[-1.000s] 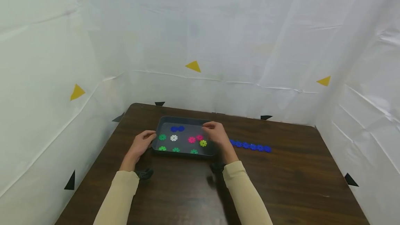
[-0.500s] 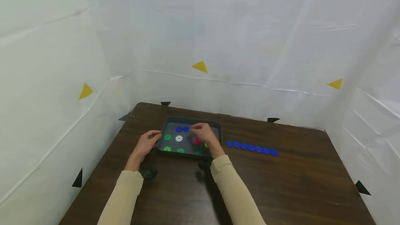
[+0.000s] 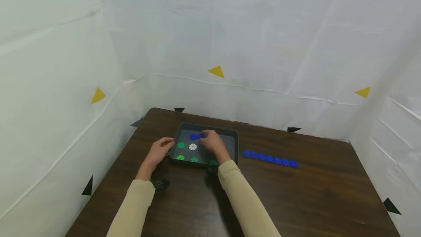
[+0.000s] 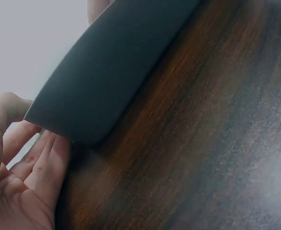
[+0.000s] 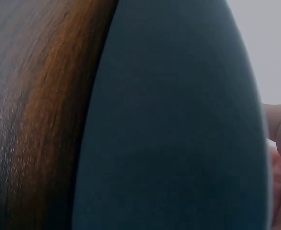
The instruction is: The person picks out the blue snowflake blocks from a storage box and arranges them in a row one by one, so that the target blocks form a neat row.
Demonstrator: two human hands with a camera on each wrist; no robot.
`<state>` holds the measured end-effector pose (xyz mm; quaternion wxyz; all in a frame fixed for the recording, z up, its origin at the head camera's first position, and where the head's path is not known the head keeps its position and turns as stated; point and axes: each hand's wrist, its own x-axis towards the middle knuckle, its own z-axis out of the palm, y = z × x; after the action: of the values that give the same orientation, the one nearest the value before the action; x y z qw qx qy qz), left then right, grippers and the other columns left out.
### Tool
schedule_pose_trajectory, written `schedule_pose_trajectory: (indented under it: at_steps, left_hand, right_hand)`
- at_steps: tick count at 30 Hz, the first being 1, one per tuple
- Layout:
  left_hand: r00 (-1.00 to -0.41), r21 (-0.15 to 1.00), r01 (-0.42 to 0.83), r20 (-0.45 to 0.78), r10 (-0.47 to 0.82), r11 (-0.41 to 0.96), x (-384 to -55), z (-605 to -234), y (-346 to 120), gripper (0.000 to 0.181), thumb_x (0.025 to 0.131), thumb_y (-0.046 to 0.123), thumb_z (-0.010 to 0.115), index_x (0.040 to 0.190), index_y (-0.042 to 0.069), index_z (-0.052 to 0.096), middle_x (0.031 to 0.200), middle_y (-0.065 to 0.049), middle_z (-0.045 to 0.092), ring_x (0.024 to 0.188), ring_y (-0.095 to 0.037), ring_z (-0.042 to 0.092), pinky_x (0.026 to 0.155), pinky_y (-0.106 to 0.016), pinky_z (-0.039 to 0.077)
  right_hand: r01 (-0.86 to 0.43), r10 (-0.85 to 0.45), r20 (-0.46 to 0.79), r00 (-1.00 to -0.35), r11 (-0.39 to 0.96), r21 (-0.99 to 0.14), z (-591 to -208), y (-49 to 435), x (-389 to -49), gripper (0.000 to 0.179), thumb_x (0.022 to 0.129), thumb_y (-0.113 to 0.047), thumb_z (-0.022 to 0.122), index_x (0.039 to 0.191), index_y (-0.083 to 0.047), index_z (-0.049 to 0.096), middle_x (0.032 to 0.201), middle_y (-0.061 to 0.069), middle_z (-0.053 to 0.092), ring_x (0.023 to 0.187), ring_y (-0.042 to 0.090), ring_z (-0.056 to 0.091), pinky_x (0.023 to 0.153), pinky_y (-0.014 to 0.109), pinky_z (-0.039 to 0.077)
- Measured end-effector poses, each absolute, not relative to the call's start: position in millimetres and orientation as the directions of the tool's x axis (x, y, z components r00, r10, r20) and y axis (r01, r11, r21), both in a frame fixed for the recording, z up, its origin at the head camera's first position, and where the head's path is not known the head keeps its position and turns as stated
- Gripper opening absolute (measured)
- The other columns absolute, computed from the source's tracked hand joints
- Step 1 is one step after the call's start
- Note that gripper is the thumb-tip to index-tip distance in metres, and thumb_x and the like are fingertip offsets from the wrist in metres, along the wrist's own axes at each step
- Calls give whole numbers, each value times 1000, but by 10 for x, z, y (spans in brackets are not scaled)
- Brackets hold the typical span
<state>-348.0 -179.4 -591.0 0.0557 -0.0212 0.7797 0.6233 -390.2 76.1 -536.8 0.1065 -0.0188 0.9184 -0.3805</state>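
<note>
My left hand (image 3: 159,153) grips the left front side of the dark grey tray (image 3: 230,132); in the left wrist view its thumb (image 4: 11,105) lies at the rim, fingers against the outer wall. Reaching over the tray, my right hand (image 3: 213,142) has its fingertips on the right one of two blue flower-shaped discs (image 3: 193,137), partly covering it. Also in the tray lie a white flower disc (image 3: 193,146) and several green flower discs (image 3: 181,145). A pink disc (image 3: 209,151) shows just below my right hand, mostly hidden. In the right wrist view the tray's wall (image 5: 174,115) blocks the fingertips.
To the right of the tray, a row of joined blue flower discs (image 3: 269,158) lies on the dark wooden table (image 3: 315,193). White sheeting (image 3: 250,46) with yellow and black triangles hangs behind the table and at both sides.
My right hand has moved left across the tray from its right side to the blue discs, covering the yellow disc. My left hand stays at the tray. The head view has turned slightly left.
</note>
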Motion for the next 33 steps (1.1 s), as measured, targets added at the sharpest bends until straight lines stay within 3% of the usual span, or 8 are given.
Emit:
schedule_pose_trajectory:
  at_steps: [5,12,22,33]
  left_hand:
    - [-993,970,-102,-113,39,222,-3502,-5914,-1783,45,112,32,62,149,7,60,150,-20,63,138,-34,61,118,-56,51]
    - [-993,969,-100,-112,40,227,-3512,-5931,-1778,47,112,34,62,150,7,60,151,-20,62,141,-35,59,119,-56,50]
    - [-993,966,-103,-114,32,236,-3510,-5910,-1712,44,112,30,60,149,6,60,150,-20,62,142,-36,59,118,-56,51]
    - [-991,964,-112,-126,44,239,-3525,-5905,-1714,45,112,32,60,150,7,60,151,-20,62,141,-35,59,118,-55,51]
  right_hand:
    - [72,-64,-186,-981,762,-644,-5363,739,-3885,50,106,-30,69,153,-17,61,103,8,76,79,23,70,87,47,53]
    - [42,-62,-151,-987,798,-602,-5362,696,-3870,43,105,-31,71,146,-18,69,139,10,73,99,29,64,94,53,55]
    - [27,-51,-128,-990,842,-539,-5333,691,-3904,41,103,-30,72,143,-20,70,141,10,72,122,38,69,98,59,55]
    - [46,-22,-129,-991,865,-500,-5338,728,-3886,38,102,-29,74,138,-15,70,134,11,75,119,37,70,103,59,55]
